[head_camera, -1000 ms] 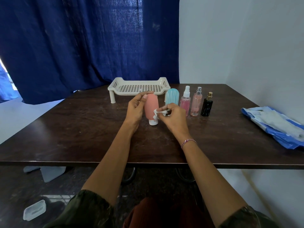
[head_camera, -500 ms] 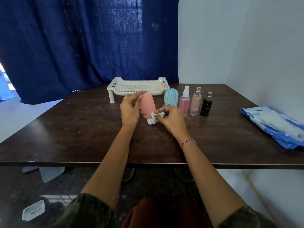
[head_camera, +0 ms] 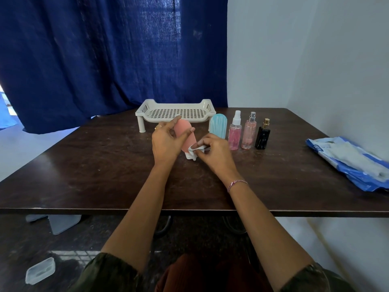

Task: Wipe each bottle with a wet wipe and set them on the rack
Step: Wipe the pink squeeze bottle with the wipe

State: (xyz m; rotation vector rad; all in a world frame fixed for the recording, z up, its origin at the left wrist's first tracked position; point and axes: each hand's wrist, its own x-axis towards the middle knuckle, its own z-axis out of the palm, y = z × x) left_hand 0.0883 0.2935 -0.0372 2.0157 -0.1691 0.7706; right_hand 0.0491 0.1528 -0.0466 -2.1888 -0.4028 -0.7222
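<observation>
Pink bottle (head_camera: 185,133), white wipe (head_camera: 194,149), perforated cream rack (head_camera: 175,112) (navy curtain (head_camera: 105,60) behind).

Dark table (head_camera: 94,165), white rack (head_camera: 175,113), row of 4 bottles (head_camera: 235,133), blue wipe pack (head_camera: 349,159)

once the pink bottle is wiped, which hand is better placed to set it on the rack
Probably left. The left hand grips the pink bottle, with the rack just beyond its fingertips. The right hand pinches the wet wipe against the bottle's lower end, so it is occupied.
</observation>
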